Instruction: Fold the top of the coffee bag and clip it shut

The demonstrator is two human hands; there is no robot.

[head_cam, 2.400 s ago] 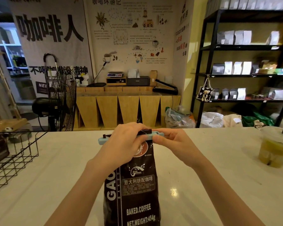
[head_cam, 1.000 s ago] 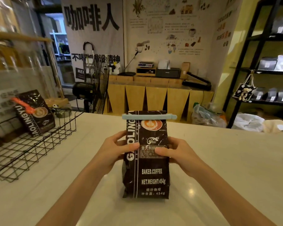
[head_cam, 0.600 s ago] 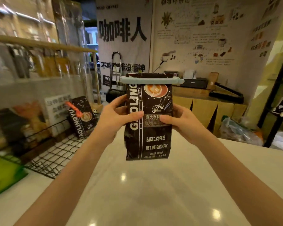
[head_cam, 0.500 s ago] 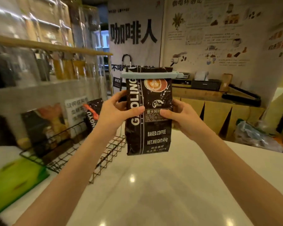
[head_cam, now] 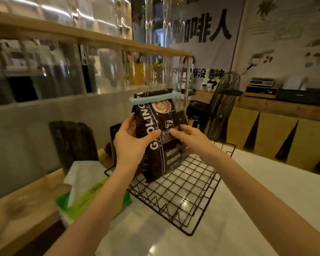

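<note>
coffee bag (head_cam: 156,137), one: top folded over and shut under a pale blue clip (head_cam: 152,99), task looks done, my left hand (head_cam: 131,143) and right hand (head_cam: 190,138) clamped on its sides, held upright above the wire basket (head_cam: 185,198) at the counter's left edge.

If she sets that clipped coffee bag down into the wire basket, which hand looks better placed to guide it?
Probably the left hand: it wraps the coffee bag along its side, while the right hand touches only with fingertips. The wire basket lies directly below.
</note>
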